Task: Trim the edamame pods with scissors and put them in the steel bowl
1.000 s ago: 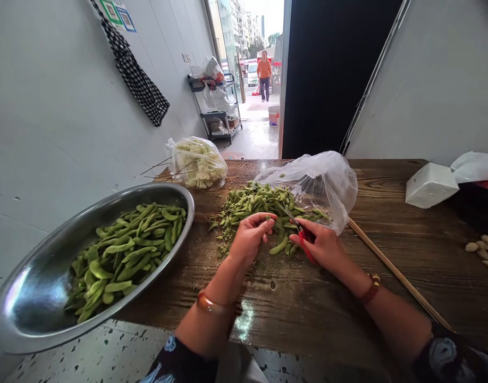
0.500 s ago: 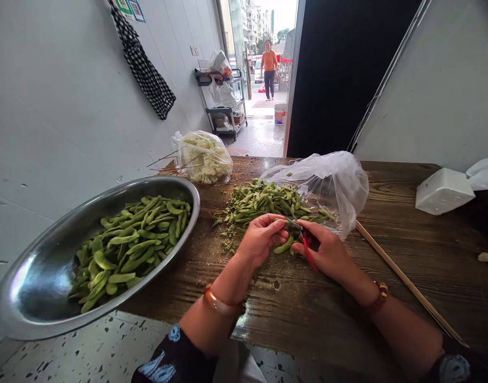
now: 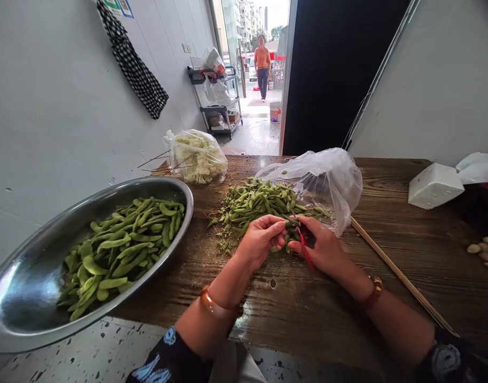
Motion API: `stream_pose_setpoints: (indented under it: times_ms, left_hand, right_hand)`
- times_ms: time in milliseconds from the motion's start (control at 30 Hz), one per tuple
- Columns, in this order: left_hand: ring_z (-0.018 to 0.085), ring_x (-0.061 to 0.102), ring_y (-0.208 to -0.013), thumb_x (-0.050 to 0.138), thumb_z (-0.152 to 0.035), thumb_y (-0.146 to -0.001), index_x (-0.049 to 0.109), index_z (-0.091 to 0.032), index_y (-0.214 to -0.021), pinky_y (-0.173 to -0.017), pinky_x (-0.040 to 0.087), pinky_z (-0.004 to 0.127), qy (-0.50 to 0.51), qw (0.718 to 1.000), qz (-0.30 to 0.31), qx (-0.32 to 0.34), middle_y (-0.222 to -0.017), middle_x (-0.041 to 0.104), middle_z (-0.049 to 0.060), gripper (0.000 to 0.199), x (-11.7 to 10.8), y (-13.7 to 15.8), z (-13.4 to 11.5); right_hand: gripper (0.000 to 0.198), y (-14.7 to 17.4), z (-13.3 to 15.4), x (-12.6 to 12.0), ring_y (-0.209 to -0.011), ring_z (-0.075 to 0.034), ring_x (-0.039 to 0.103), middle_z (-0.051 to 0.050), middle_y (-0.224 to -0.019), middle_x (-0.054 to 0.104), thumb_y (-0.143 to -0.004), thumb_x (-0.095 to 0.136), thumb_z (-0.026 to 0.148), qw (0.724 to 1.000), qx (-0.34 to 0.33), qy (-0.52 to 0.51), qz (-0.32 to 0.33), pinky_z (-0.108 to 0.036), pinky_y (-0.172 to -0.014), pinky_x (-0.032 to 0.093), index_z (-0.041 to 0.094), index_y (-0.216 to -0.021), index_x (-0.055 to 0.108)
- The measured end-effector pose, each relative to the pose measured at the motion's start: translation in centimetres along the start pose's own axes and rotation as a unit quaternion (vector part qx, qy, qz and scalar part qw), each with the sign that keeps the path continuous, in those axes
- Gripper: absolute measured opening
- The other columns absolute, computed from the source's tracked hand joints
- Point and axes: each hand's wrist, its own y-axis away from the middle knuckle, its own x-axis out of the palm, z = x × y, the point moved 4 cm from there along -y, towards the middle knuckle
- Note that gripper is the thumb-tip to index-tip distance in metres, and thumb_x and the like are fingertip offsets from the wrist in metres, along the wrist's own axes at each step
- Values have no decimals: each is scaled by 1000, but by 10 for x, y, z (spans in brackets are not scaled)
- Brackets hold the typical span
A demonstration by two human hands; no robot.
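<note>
My left hand (image 3: 259, 243) pinches a green edamame pod (image 3: 288, 233), mostly hidden by the fingers, above the table. Fingers of my right hand (image 3: 322, 249) are wrapped round red-handled scissors (image 3: 304, 249). The scissors' dark blades point left, close to my left fingertips. Just behind both hands lies a heap of edamame pods (image 3: 263, 201), with small stem scraps at its left side. More pods (image 3: 124, 239) fill part of a large oval metal basin (image 3: 32, 284) at the left.
A crumpled clear plastic bag (image 3: 339, 183) touches the heap. Bagged cauliflower (image 3: 198, 159) sits at the table's far left. Wooden sticks (image 3: 399, 271) lie right of my right hand. A white box (image 3: 435, 185) stands farther right. Beyond the doorway, a person (image 3: 262, 66) is walking.
The view has shifted slightly, moving things a little to the left. My hands keep nearly the same pose, with scissors at the left fingertips. The person outside has taken a step.
</note>
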Motion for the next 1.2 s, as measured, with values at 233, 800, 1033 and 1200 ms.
stream_pose_setpoints:
  times_ms: [233, 800, 1033, 1200]
  left_hand:
    - [4, 48, -41, 80, -33, -64, 62, -11, -78, -38, 34, 16, -50, 999, -6, 8, -59, 60, -2, 32, 1, 2, -4]
    - [10, 57, -58, 61, -28, -74, 47, -17, -75, -53, 47, 23, -1, 996, -55, 64, -71, 56, -2, 19, -11, -3, -19]
    - [7, 38, -50, 58, -27, -76, 59, -16, -77, -49, 29, 21, -401, 911, -11, 96, -60, 46, -4, 11, -6, -3, -14]
    - [12, 45, -65, 69, -26, -68, 60, -18, -74, -60, 32, 25, -663, 735, 28, 139, -70, 53, -2, 13, -4, -3, -5]
  right_hand:
    - [44, -2, -3, -4, -74, -20, 61, -6, -85, 68, -82, 64, 45, 1000, 15, -5, -11, -33, -72, 52, 17, -115, 62]
    - [44, -8, -14, -13, -57, -13, 49, 2, -65, 57, -80, 63, 46, 985, 125, -107, -54, -25, -55, 39, 17, -112, 67]
    - [44, -7, -12, -11, -60, -13, 50, 1, -69, 60, -79, 64, 45, 986, 120, -108, -43, -26, -58, 41, 18, -113, 67]
    - [44, -7, -11, -11, -59, -13, 48, 1, -68, 59, -79, 64, 44, 986, 120, -105, -42, -26, -57, 41, 17, -113, 67]
